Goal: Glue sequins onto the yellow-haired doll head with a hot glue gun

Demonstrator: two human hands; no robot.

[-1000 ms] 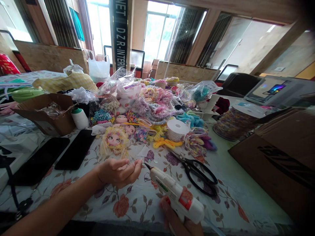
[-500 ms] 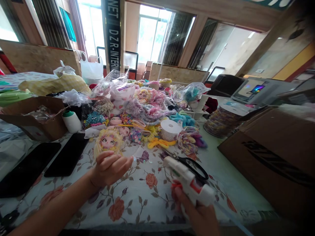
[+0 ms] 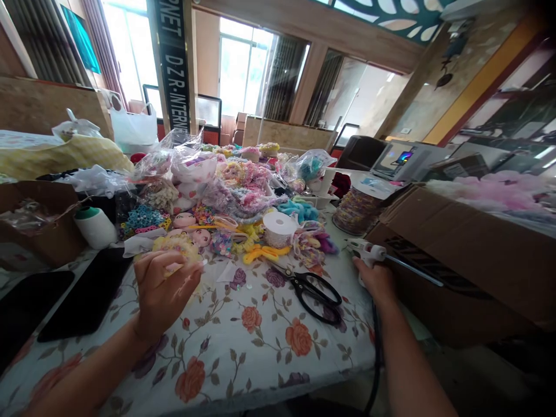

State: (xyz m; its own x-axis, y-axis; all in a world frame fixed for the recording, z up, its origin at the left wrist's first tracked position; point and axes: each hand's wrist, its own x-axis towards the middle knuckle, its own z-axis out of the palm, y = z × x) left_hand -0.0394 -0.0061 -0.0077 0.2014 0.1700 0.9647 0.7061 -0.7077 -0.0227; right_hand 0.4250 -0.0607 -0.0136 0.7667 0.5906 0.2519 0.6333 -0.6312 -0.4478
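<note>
My left hand (image 3: 163, 289) is raised over the flowered tablecloth, its fingers curled, with a tiny pale piece at the fingertips too small to name. Behind it is the yellow-haired doll head (image 3: 176, 244), mostly covered by the hand. My right hand (image 3: 376, 279) is wrapped round the white glue gun (image 3: 367, 251), beside the cardboard box; a clear glue stick sticks out of the gun's rear. Black-handled scissors (image 3: 315, 295) lie on the cloth between my hands. Small doll faces (image 3: 185, 219) rest beyond my left hand.
Two dark phone-like slabs (image 3: 84, 295) lie at the left. A white thread cone (image 3: 95, 227), a ribbon spool (image 3: 278, 229) and yarn heaps (image 3: 247, 188) stand farther back. The large cardboard box (image 3: 469, 255) fills the right side. A black cord hangs below my right hand.
My right hand has carried the glue gun right, away from the scissors, to the box's side. The view has turned right. My left hand stays near the doll head, fingers still curled.
</note>
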